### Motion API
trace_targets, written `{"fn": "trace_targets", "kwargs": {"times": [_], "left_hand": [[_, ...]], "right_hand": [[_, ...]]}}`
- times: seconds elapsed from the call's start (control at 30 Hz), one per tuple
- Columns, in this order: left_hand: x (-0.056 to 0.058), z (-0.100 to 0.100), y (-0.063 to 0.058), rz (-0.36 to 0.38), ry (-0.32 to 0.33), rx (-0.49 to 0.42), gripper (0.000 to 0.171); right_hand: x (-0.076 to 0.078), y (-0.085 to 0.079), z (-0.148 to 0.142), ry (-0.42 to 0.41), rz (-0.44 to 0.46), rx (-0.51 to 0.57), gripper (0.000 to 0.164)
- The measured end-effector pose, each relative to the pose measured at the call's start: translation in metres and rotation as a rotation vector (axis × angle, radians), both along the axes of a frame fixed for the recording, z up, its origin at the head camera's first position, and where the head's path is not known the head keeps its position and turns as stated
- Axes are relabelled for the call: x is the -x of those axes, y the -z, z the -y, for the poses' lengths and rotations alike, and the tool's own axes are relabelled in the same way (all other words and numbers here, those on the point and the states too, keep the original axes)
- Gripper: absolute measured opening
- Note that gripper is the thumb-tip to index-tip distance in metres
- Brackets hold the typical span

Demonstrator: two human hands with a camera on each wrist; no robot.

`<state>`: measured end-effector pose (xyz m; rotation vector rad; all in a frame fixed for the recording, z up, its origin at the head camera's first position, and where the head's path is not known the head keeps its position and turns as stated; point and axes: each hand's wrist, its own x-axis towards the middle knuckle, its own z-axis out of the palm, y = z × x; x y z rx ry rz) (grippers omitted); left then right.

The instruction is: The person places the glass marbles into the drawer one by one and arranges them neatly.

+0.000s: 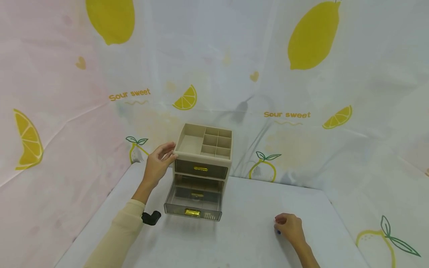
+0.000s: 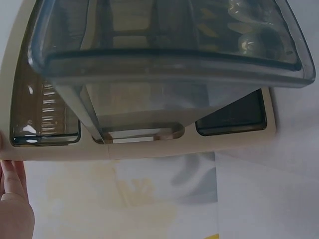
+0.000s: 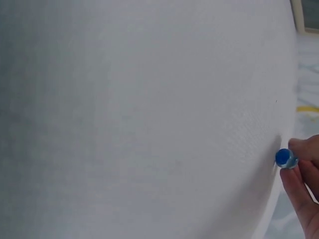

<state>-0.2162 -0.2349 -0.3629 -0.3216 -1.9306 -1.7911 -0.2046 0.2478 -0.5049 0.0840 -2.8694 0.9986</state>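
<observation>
A beige desktop drawer organizer [image 1: 202, 159] stands upright on the white table. Its lower smoky, see-through drawer [image 1: 193, 208] is pulled well out, while the top drawer [image 1: 201, 169] is in. My left hand [image 1: 158, 163] grips the organizer's upper left corner, thumb at the front and fingers along the side. Off to the right, low over the table, my right hand [image 1: 291, 227] pinches a small round-ended blue piece [image 3: 285, 158] between thumb and fingers. Only its blue end shows; I cannot tell what kind of thing it is.
The organizer's open top has one large compartment [image 1: 191, 145] and several small ones. A black angled object [image 1: 151, 218] is beside the left sleeve [image 1: 124, 227]. Lemon-printed cloth [image 1: 214, 56] hangs behind and around the white table [image 1: 248, 223].
</observation>
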Motion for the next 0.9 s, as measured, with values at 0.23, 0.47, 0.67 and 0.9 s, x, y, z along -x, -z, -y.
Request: {"fn": "trace_targets", "kwargs": {"times": [0.23, 0.47, 0.67, 0.9], "left_hand": [[0.0, 0.0, 0.001, -0.003, 0.007, 0.0, 0.048], [0.0, 0.0, 0.001, 0.002, 0.003, 0.009, 0.048], [-0.001, 0.0, 0.0, 0.0, -0.001, 0.016, 0.048], [-0.003, -0.001, -0.002, 0.01, -0.005, 0.021, 0.048]], "right_hand": [[0.002, -0.004, 0.005, -0.004, -0.026, 0.015, 0.016], [0.003, -0.01, 0.014, -0.012, -0.073, 0.026, 0.016], [0.005, -0.015, 0.025, -0.045, -0.129, 0.053, 0.016], [0.007, -0.023, 0.048, -0.083, -0.173, 0.092, 0.015]]}}
